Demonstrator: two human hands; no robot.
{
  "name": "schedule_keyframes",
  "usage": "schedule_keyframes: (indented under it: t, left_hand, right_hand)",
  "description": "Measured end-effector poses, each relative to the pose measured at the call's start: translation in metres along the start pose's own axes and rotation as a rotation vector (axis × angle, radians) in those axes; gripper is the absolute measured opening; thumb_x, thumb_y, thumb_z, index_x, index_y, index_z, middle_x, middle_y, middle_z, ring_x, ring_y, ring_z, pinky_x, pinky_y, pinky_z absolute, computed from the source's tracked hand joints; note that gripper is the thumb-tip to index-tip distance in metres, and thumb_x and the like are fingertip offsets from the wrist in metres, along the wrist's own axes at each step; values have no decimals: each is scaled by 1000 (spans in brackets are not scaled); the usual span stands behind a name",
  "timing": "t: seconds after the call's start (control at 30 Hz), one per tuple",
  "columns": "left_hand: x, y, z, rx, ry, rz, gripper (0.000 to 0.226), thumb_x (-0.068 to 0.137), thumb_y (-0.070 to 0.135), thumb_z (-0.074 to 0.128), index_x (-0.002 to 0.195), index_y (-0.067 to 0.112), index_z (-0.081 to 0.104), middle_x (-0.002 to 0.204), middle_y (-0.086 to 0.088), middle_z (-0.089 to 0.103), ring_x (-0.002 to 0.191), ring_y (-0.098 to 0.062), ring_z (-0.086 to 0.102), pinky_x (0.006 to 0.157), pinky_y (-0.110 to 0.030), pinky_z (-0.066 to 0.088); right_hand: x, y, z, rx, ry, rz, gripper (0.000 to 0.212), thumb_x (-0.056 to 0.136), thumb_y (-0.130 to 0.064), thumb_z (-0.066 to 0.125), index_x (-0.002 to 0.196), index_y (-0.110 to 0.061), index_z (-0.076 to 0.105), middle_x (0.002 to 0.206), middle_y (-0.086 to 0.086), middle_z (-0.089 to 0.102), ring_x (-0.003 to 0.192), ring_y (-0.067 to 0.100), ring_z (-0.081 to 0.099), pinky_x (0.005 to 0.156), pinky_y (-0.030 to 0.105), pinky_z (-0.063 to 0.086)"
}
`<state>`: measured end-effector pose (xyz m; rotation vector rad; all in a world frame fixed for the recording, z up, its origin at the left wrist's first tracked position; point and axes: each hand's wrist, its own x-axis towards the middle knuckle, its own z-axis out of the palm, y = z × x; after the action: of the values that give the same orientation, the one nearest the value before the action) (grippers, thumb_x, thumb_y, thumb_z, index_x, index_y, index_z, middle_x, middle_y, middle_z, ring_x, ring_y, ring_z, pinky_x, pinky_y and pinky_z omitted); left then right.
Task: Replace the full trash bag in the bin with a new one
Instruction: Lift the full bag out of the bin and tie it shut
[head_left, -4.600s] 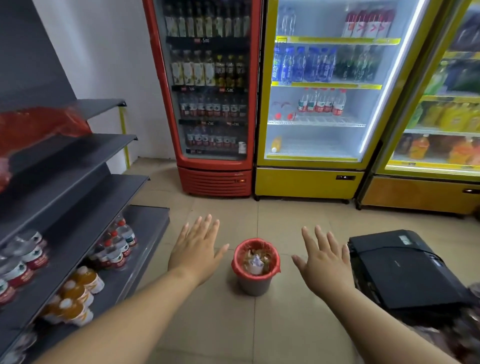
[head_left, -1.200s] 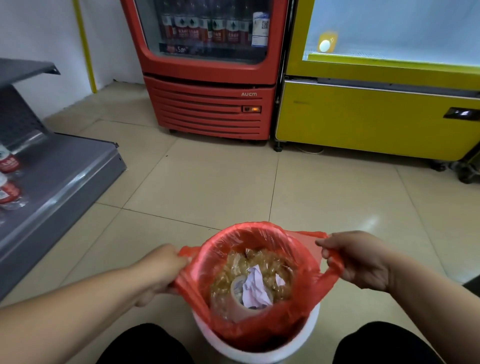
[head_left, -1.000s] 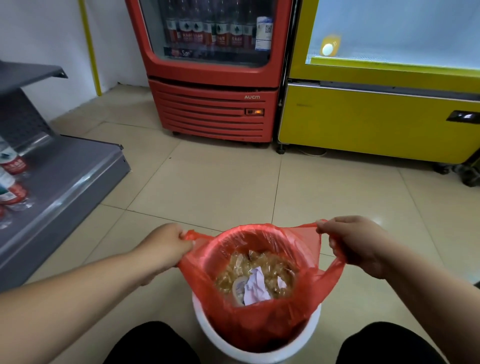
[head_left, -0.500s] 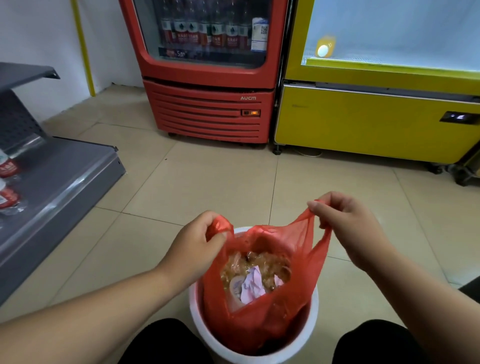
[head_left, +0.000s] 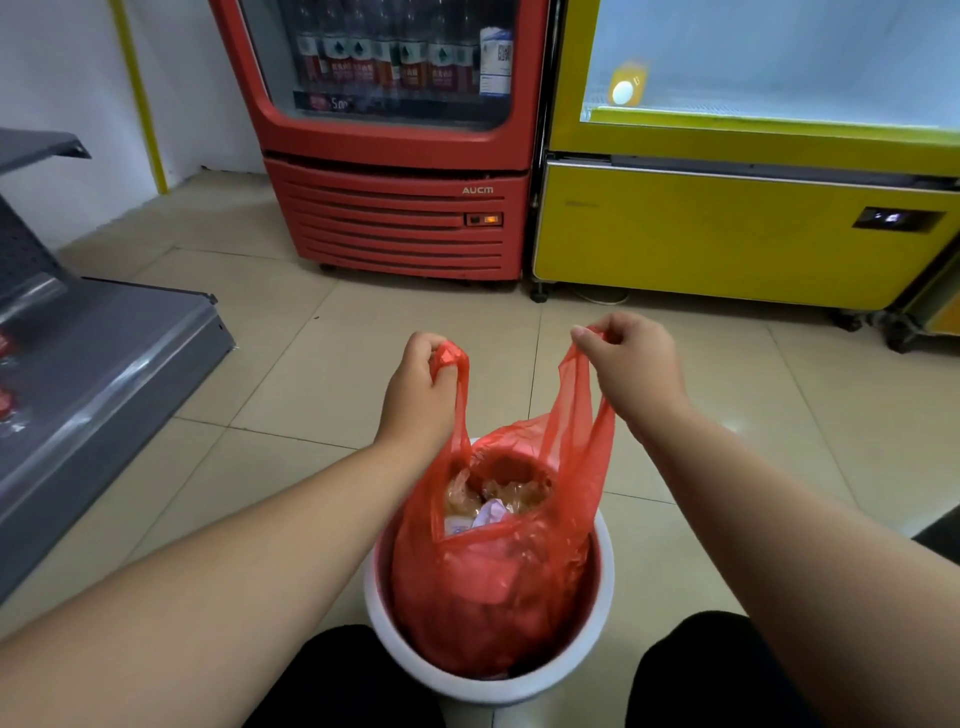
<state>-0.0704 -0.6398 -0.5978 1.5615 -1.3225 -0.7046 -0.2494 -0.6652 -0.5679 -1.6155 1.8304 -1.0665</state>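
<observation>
With each hand's fingers (head_left: 589, 335) pinching a handle, lift the bag (head_left: 498, 561) straight up out of the bin (head_left: 605, 561), evenly.

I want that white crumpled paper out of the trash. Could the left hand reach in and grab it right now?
Probably not yet. The left hand is shut on one handle of the red bag, so it must let go first. The bag's mouth is open above the white paper, so the way in looks free.
</observation>
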Motion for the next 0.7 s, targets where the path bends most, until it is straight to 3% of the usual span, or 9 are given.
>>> schedule_keyframes:
  t: [0.2, 0.3, 0.37, 0.43, 0.57, 0.63, 0.7]
  left_hand:
    - [-3, 7, 0, -203, -8, -101, 22, 93, 10, 40, 82, 29, 42, 82, 5, 66, 86, -16, 63, 80, -34, 49]
    - [-1, 10, 3, -275, -42, -173, 21, 91, 10, 42, 84, 29, 45, 80, 1, 67, 86, -19, 64, 83, -35, 49]
    - [-3, 15, 5, -367, -107, -233, 22, 92, 8, 41, 85, 25, 53, 78, -3, 65, 76, -18, 64, 74, -32, 49]
    - [-7, 22, 6, -458, -218, -304, 25, 92, 7, 42, 80, 18, 62, 80, -6, 64, 65, -16, 62, 58, -27, 43]
    - [-13, 30, 8, -563, -531, -385, 14, 73, 11, 59, 67, 13, 72, 110, 9, 60, 46, -9, 57, 43, -17, 40]
    - [-15, 31, 10, -570, -660, -405, 14, 71, 6, 59, 68, 12, 72, 91, 5, 64, 43, -9, 54, 43, -17, 41]
    - [-14, 29, 14, -517, -710, -423, 20, 80, 2, 52, 77, 9, 70, 64, -1, 62, 42, -9, 52, 45, -17, 42]
  right_hand:
    - [0, 2, -8, -25, 18, 21, 22, 90, -33, 57, 88, -13, 68, 65, -6, 51, 73, 20, 53, 64, 31, 41]
    - [1, 0, -18, -79, -32, 48, 20, 89, -25, 57, 93, -10, 69, 70, -1, 57, 68, 20, 53, 64, 34, 44]
    - [1, -6, -23, -170, -138, 70, 18, 87, -15, 55, 95, -8, 70, 79, 8, 66, 66, 22, 57, 63, 37, 49]
    - [3, -16, -24, -316, -266, 46, 21, 85, -11, 54, 97, -9, 71, 90, 11, 71, 78, 27, 64, 67, 37, 52]
    - [3, -39, -12, -475, -436, -85, 22, 90, -13, 54, 106, -10, 69, 104, 8, 69, 82, 21, 58, 66, 29, 45]
    - [3, -44, -3, -425, -482, -150, 18, 89, -11, 56, 99, -11, 70, 98, 8, 69, 80, 19, 56, 69, 31, 47]
    - [3, -43, 3, -268, -517, -146, 13, 86, -8, 59, 81, -15, 68, 80, 6, 67, 70, 18, 56, 72, 34, 51]
